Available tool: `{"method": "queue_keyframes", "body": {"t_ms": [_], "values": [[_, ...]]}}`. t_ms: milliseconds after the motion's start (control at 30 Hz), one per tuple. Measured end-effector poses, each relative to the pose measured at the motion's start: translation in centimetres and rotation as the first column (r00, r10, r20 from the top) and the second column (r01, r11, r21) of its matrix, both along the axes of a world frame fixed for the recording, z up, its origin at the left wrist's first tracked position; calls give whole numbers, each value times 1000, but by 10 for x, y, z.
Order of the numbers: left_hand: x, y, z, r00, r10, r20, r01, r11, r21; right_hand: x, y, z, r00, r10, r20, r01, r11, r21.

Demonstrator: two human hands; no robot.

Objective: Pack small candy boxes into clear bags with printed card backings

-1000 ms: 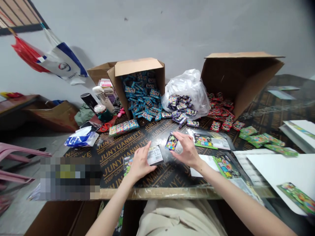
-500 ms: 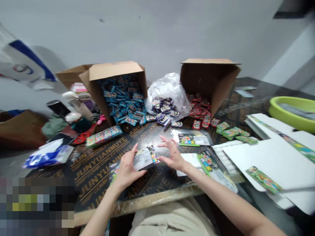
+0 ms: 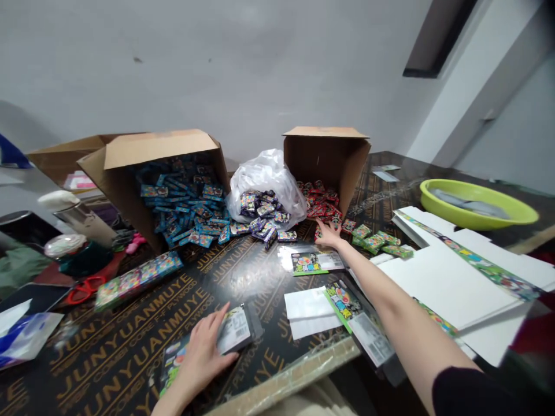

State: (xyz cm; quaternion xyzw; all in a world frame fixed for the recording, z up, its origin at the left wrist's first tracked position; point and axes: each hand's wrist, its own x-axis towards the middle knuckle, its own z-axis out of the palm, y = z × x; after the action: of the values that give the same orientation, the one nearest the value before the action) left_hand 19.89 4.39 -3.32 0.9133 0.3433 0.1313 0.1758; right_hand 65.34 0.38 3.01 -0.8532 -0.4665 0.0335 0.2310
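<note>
My left hand lies with fingers spread over a printed, clear-fronted bag on the dark table, thumb toward me. Its palm hides much of the bag, and a green printed end shows beyond the wrist. My right hand is stretched forward to the small red packets that spill from the right-hand carton. Its fingers are apart, the tips beside or touching packets at the pile's front edge; no packet is plainly gripped. Just below it lies another printed bag. Nearer me is a further printed bag beside white paper.
An open carton holds blue packets. A clear plastic bag spills purple packets. Green packets, white boards and a lime-green basin are at right. Red scissors and bottles stand left.
The view has swung right. My right hand has let go of a small dark packet at the end of the bag under my left hand and moved out to the red packets. My left hand stays on the bag.
</note>
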Motion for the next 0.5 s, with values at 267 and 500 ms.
{"method": "queue_keyframes", "body": {"t_ms": [267,500], "values": [[43,-12,60,895,192,403,-51,941,-335,-121,-8,19,683,497,-535,-366,867,337],[76,-46,90,747,431,506,166,617,-769,-212,-57,0,-453,136,-881,-550,735,396]]}}
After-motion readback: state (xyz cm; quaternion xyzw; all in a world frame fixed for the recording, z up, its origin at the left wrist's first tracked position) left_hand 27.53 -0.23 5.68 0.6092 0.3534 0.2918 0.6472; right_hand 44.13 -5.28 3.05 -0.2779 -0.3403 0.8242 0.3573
